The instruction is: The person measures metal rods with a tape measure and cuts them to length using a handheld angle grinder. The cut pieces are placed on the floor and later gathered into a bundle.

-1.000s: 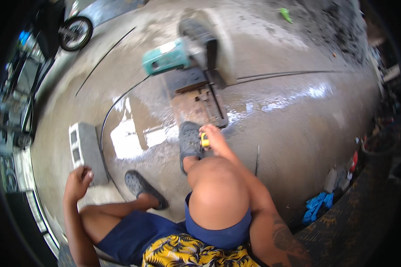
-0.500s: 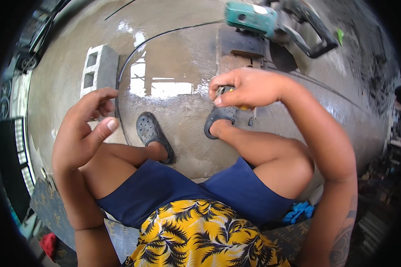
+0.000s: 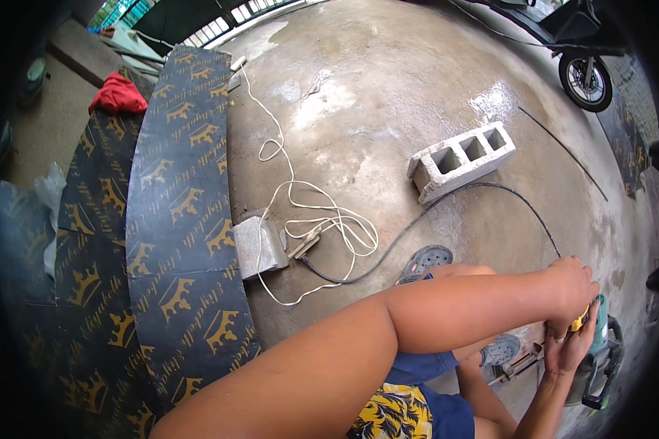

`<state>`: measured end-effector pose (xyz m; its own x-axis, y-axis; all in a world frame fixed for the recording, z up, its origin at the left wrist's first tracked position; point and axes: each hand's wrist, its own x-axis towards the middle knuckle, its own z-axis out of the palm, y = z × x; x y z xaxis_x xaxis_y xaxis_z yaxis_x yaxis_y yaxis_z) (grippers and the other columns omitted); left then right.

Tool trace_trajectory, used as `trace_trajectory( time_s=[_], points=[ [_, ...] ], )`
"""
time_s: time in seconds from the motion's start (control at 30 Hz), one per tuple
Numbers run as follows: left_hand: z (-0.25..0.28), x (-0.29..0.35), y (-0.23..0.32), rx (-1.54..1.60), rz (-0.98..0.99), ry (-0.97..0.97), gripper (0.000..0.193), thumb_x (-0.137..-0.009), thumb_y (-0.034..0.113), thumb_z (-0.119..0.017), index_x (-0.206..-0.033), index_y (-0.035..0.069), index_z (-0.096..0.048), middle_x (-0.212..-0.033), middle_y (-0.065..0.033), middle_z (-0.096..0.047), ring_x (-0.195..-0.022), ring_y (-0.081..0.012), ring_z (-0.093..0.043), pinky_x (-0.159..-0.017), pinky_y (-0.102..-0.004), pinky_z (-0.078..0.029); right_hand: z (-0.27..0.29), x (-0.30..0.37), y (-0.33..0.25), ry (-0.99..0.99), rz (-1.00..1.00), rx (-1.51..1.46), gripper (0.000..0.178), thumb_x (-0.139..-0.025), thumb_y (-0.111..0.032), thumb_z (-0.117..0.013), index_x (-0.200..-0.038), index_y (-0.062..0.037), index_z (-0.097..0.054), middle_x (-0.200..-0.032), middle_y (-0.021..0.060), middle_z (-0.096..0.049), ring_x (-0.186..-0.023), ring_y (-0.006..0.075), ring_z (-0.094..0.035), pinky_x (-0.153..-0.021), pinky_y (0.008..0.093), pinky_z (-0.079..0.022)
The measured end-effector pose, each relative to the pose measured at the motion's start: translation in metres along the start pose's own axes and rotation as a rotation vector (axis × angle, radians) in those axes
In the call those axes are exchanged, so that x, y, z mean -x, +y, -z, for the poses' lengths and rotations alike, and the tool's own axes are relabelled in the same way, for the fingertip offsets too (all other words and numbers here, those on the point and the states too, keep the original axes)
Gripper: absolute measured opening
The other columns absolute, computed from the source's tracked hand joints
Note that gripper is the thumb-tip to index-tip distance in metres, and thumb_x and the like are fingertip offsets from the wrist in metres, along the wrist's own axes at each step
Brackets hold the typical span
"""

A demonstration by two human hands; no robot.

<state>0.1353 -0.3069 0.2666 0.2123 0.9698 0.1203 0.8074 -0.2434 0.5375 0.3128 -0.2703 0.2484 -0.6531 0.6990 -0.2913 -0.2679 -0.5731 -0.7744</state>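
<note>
Both hands are together: right hand (image 3: pixel 565 355) clamped on a small yellow thing (image 3: pixel 580 320), left hand (image 3: pixel 575 291) right up against it, can't tell if that one's gripping. Teal power tool (image 3: pixel 602 320) just beside them. Farther out, hollow block (image 3: pixel 441 181) on the concrete floor (image 3: pixel 373 139), white cord (image 3: pixel 291 172) by the patterned board's (image 3: pixel 176 161) right edge.

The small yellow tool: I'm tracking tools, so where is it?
In the head view, the small yellow tool is toward the right edge, between the left hand and right hand, left of the green saw.
</note>
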Motion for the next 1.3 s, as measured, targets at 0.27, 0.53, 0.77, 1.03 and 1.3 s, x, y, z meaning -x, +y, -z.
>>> trace_trajectory(
  time_s=[0.27, 0.53, 0.77, 1.03, 1.3],
  points=[
    [0.042, 0.155, -0.125, 0.379, 0.305, 0.251, 0.105, -0.063, 0.05, -0.093, -0.143, -0.002, -0.052, -0.135, -0.0245, -0.062, -0.121, -0.0355, -0.064, -0.102, -0.0415, -0.052, 0.037, 0.027, -0.02, -0.01, 0.273, 0.661, 0.073, -0.108, -0.046, -0.049, -0.163, -0.004, -0.025, -0.152, 0.0185, -0.048, -0.13, 0.0276, -0.057, -0.102, 0.0367, -0.05],
    [-0.077, 0.597, -0.262, -0.056, 1.849, 0.003, 0.103, -0.066, 0.052, -0.091, -0.141, -0.006, -0.051, -0.135, -0.029, -0.063, -0.125, -0.0404, -0.063, -0.104, -0.045, -0.051, 0.102, 0.151, -0.034, 0.47, 0.382, 1.102, 0.059, -0.106, -0.022, -0.053, -0.16, -0.0067, -0.034, -0.136, 0.0109, -0.057, -0.106, 0.0162, -0.062, -0.091, 0.0291, -0.05],
    [-0.164, 0.678, -0.288, -0.25, 1.683, -0.529, 0.061, -0.087, 0.045, -0.07, -0.129, 0.001, -0.066, -0.136, -0.0205, -0.063, -0.127, -0.0345, -0.06, -0.105, -0.0425, -0.05, 0.196, 0.215, -0.017, 1.02, 0.545, 0.982, 0.05, -0.101, -0.029, -0.06, -0.143, -0.0031, -0.055, -0.12, 0.013, -0.071, -0.093, 0.0206, -0.072, -0.085, 0.0338, -0.059],
    [-0.161, 0.509, -0.32, -0.267, 1.434, -0.346, 0.053, -0.091, 0.034, -0.068, -0.133, 0.001, -0.063, -0.127, -0.0167, -0.064, -0.117, -0.0293, -0.061, -0.097, -0.0385, -0.05, 0.349, 0.33, 0.16, 1.522, -0.145, 1.139, 0.03, -0.099, -0.029, -0.062, -0.116, -0.0051, -0.068, -0.106, 0.0189, -0.074, -0.098, 0.0369, -0.072, -0.085, 0.0482, -0.055],
    [-0.07, 0.341, -0.329, -0.443, 1.135, -0.238, 0.047, -0.095, 0.022, -0.065, -0.136, 0.001, -0.06, -0.119, -0.0128, -0.064, -0.107, -0.0241, -0.061, -0.089, -0.0345, -0.05, 0.345, 0.385, 0.372, 1.459, -1.105, 0.653, 0.031, -0.098, -0.027, -0.057, -0.123, -0.0121, -0.069, -0.135, 0.0151, -0.066, -0.125, 0.0346, -0.063, -0.107, 0.0461, -0.051]
  ],
)
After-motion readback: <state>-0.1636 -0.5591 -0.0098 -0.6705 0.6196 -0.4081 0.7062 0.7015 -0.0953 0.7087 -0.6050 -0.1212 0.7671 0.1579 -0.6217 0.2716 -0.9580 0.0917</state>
